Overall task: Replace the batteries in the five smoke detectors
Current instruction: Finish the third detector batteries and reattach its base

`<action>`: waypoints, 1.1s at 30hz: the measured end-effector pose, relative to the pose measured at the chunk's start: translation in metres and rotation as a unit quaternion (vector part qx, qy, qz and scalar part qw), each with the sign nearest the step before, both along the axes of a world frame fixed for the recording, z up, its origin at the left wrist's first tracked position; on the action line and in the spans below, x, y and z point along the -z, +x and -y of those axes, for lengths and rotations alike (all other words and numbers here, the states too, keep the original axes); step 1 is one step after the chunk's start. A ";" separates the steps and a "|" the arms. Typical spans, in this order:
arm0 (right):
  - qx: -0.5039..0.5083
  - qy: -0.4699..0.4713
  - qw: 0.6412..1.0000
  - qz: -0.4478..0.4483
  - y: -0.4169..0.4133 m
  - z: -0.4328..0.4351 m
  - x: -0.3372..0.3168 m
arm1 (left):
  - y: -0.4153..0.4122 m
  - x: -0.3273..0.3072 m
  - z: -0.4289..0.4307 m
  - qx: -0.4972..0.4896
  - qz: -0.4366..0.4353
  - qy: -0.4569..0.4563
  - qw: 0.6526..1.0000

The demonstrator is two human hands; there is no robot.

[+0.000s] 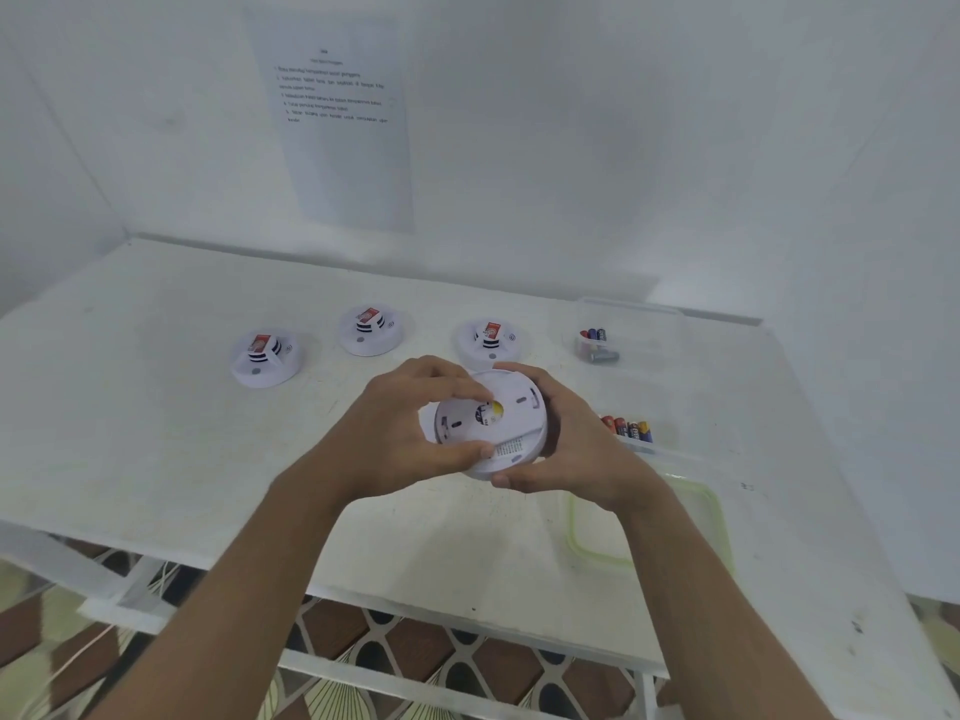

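Head view: round white plastic smoke detector (493, 423) is held above the white table (156, 433), back side up, its rim grasped by the curled fingers of the left hand (410, 428) and right hand (561, 444). A row of three white detectors (371, 330) is seen behind; the rightmost detector (491, 341) is partly covered by the fingers. Loose batteries (626, 428) and a clear plastic tub (631, 324) lie to the right.

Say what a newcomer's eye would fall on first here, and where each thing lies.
First, the two hands at the centre: the left hand and right hand grip a white smoke detector, underside up, above the table. Behind it three more detectors stand in a row, and coloured batteries lie to the right.
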State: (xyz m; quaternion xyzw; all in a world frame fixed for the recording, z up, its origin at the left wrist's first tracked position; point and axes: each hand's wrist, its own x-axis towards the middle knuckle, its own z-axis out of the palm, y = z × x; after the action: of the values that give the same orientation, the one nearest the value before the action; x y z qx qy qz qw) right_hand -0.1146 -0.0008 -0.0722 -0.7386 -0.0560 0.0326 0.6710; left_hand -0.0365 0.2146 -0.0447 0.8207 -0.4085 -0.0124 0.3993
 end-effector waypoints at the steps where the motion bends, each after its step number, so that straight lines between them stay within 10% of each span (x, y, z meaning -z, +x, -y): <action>1: -0.001 -0.001 1.000 0.000 0.001 0.000 0.000 | 0.000 0.000 0.000 -0.001 0.002 0.002 1.000; 33: 0.011 -0.045 0.998 0.040 0.021 0.001 -0.002 | 0.003 0.008 -0.007 -0.055 -0.051 -0.032 0.997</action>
State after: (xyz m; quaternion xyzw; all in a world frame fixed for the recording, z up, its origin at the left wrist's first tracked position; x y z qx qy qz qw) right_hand -0.0937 -0.0015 -0.0702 -0.7691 -0.0726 -0.0017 0.6349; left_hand -0.0340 0.2218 -0.0531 0.8272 -0.3418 -0.0194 0.4456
